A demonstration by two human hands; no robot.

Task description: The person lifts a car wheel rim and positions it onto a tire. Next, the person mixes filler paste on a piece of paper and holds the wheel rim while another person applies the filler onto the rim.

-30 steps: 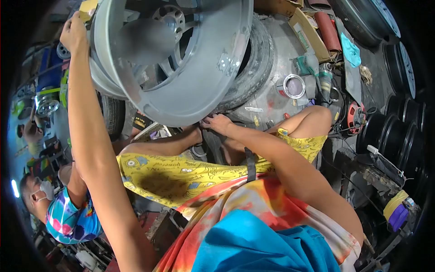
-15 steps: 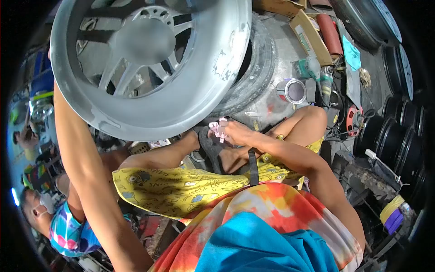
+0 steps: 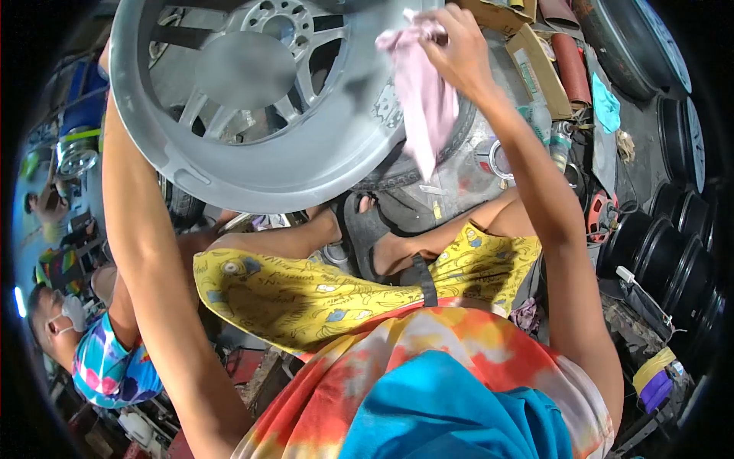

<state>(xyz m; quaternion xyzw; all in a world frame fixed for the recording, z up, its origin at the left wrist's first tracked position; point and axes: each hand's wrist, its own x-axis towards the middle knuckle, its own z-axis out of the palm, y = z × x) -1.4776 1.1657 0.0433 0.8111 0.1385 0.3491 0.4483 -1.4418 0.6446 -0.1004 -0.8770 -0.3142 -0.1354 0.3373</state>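
Note:
A grey wheel rim with spokes fills the upper left, tilted, with patchy bare-looking marks on its right side. My left hand is at the rim's left edge; only a sliver shows and its fingers are hidden. Pinched in my right hand is a pink cloth, which hangs down in front of the rim's right side. Whether the cloth touches the rim I cannot tell. Beneath the rim lies a tyre, partly covered by it.
An open can stands behind my right forearm. Further right are a cardboard box, a red roll, a red power tool and several black rims. Another person sits at the left. My sandalled foot is below the rim.
My right hand has risen from beside my foot to the rim's right side, and the pink cloth, bunched before, now hangs open. The rim appears slightly higher and further right in view.

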